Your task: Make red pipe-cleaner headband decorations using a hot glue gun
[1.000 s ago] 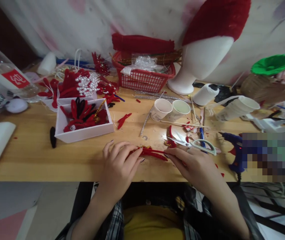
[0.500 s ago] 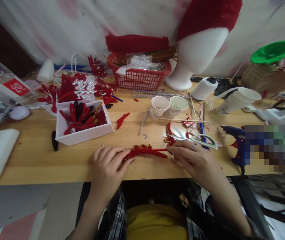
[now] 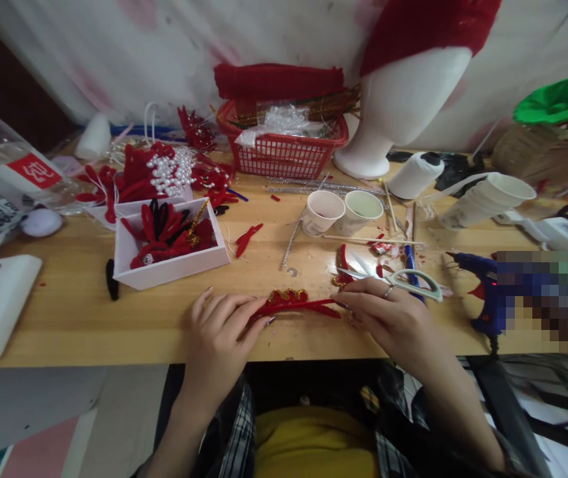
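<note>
Between my hands stretches a red fuzzy chenille strip [image 3: 297, 305] with curled gold trim along its far edge. My left hand [image 3: 224, 325] pinches its left end between thumb and fingers. At the other side my right hand [image 3: 388, 311], with a ring on it, holds the tip of a thin red strand in closed fingertips. A second red strand splits off below, its end loose. Scissors with pale green handles [image 3: 420, 282] lie just beyond my right hand. Beside their blades is another red piece with gold trim [image 3: 342, 265], partly hidden by the hand.
A white box [image 3: 174, 269] of red and black chenille pieces stands at left. Behind are two paper cups [image 3: 322, 216], a red basket [image 3: 284, 156] and a white foam head [image 3: 403, 106]. A blue glue gun [image 3: 483, 285] lies at right, a thread cone [image 3: 416, 176] farther back.
The whole view has shifted slightly, so things sit a little farther right. Both hands keep their hold on the red strip, and its gold trim shows a bit more.
</note>
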`<act>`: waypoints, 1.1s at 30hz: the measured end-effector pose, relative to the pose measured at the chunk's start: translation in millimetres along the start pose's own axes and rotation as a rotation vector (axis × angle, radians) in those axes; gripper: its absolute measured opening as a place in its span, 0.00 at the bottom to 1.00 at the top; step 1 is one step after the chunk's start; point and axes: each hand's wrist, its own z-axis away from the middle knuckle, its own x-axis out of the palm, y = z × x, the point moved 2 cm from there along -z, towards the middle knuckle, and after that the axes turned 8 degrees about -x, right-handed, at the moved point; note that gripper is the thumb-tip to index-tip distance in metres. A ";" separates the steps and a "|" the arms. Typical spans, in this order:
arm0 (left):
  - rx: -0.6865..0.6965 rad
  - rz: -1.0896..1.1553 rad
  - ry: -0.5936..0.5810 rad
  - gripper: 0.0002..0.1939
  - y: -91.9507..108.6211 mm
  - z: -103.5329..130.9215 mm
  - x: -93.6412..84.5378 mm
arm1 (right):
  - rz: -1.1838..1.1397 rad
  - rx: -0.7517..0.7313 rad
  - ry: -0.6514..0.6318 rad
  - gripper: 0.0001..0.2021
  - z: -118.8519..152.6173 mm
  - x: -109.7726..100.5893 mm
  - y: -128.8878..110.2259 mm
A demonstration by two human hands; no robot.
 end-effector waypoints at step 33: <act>0.002 0.026 0.037 0.16 -0.6 4.9 6.5 | 0.105 0.009 -0.084 0.11 1.9 13.2 -11.9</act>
